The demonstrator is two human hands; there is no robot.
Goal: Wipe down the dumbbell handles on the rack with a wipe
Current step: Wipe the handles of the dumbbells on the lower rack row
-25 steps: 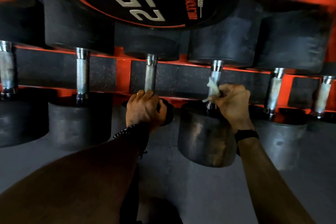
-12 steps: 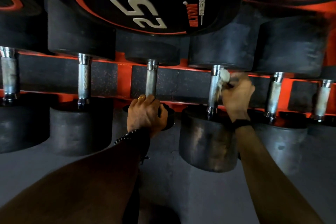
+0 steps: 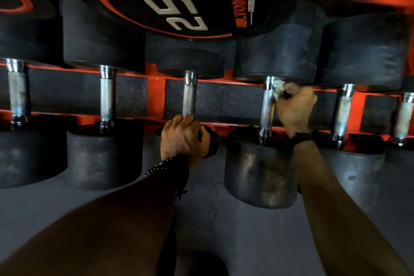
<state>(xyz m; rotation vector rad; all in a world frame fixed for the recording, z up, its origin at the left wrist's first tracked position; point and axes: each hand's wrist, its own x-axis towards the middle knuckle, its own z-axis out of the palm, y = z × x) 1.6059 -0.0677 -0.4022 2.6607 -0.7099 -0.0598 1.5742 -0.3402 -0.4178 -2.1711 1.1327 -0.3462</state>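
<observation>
Several black dumbbells with steel handles lie across an orange rack point(image 3: 156, 98). My right hand point(image 3: 294, 110) presses a crumpled white wipe point(image 3: 280, 89) against the top right side of one steel handle point(image 3: 266, 107). My left hand point(image 3: 184, 136) grips the small near head of the neighbouring dumbbell, just below its handle point(image 3: 189, 98). A ring shows on that hand's finger, and a bead bracelet circles the wrist.
More handles stand to the left point(image 3: 107, 98) and right point(image 3: 342, 114). A large black head marked 25 point(image 3: 174, 6) on the upper tier overhangs the row. Grey floor point(image 3: 224, 231) lies below the rack.
My right hand has slid the wipe from the lower end of the handle up to its top end. My left hand has stayed on the small dumbbell head.
</observation>
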